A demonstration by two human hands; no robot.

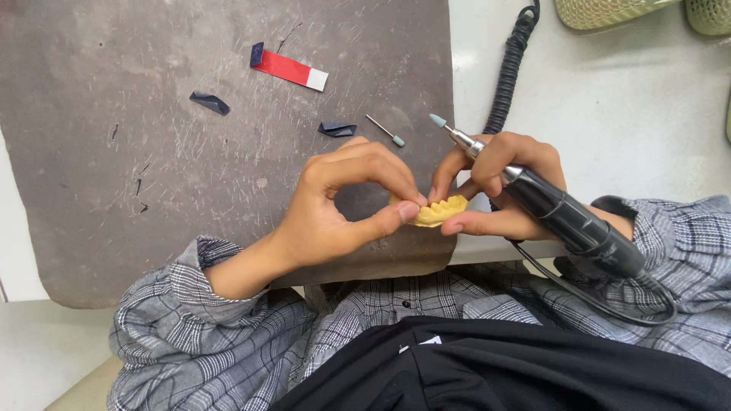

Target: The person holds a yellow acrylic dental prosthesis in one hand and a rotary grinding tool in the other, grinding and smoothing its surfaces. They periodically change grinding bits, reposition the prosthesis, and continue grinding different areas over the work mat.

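Two hands meet over the near edge of a big scuffed grey mat (152, 190). Right hand (502, 190) pinches the yellow dental cast (438, 213) while also cradling a black rotary handpiece (571, 217), probably parked so the fingers stay free. Its long axis runs 4 to 10 o'clock, blue-grey tip (437, 120) aimed 10. Left hand (343, 205) clamps the cast's other end, steadying it.

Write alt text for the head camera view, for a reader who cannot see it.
Both hands pinch a small yellow model of teeth over a scratched grey mat; the right hand also grips a black rotary tool, tip pointing away. The left hand holds the model's other end. A spare bit and a red strip lie on the mat.
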